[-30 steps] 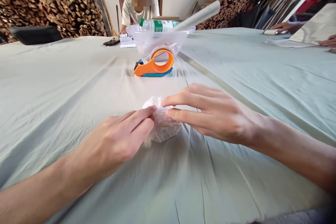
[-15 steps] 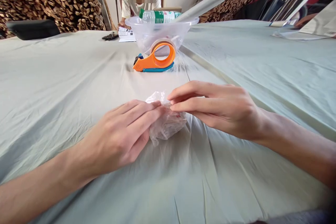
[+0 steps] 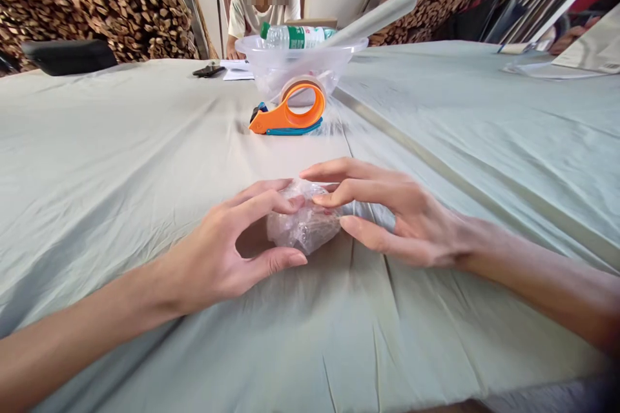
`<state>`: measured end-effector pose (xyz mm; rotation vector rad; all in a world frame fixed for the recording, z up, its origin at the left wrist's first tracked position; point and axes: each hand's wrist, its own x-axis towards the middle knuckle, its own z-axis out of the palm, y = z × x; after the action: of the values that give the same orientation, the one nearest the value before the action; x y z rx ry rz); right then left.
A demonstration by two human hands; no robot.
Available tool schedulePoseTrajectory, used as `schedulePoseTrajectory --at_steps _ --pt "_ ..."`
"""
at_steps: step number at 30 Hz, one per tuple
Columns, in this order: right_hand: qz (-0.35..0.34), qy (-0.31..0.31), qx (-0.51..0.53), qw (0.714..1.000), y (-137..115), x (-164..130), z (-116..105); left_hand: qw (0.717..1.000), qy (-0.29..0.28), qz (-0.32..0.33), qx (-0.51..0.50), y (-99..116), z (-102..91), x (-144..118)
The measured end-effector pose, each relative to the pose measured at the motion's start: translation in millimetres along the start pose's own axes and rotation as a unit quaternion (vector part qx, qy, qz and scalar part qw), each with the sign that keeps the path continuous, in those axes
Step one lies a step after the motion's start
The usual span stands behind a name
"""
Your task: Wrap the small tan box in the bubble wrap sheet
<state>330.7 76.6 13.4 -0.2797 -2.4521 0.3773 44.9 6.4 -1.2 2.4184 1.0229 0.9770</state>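
A small bundle wrapped in crumpled clear plastic lies on the cloth in front of me, with faint red marks under the film. What is inside cannot be made out. My left hand curves round its left side, fingertips on top and thumb along the near edge. From the right, my right hand holds it too, fingers over the top and thumb against its side. Beyond the bundle stands an orange and blue tape dispenser with a roll of tape on it.
Behind the dispenser, a clear plastic basin holds a green-labelled bottle and a long pale roll. A black case, a phone and papers lie farther back. Another person sits across the wrinkled cloth-covered table.
Both thumbs have spread away from the fingers and round the bundle. The right hand has shifted left over it, and the plastic looks more compact. The view has tilted slightly.
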Motion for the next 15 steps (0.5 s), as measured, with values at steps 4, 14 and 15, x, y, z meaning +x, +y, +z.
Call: schedulePoseTrajectory --at_steps 4,14,15 --pt "0.047 0.014 0.063 0.997 -0.6 3.6 1.3 1.000 -0.002 0.000 -0.012 -1.9 -4.2 2.8" --pt "0.018 0.026 0.058 0.998 5.1 3.6 3.5 0.998 -0.017 -0.004 0.058 0.0 -0.3 -0.8" --pt "0.014 0.029 0.050 0.998 4.7 3.9 4.2 0.998 -0.017 0.003 0.057 0.5 -0.8 -0.6"
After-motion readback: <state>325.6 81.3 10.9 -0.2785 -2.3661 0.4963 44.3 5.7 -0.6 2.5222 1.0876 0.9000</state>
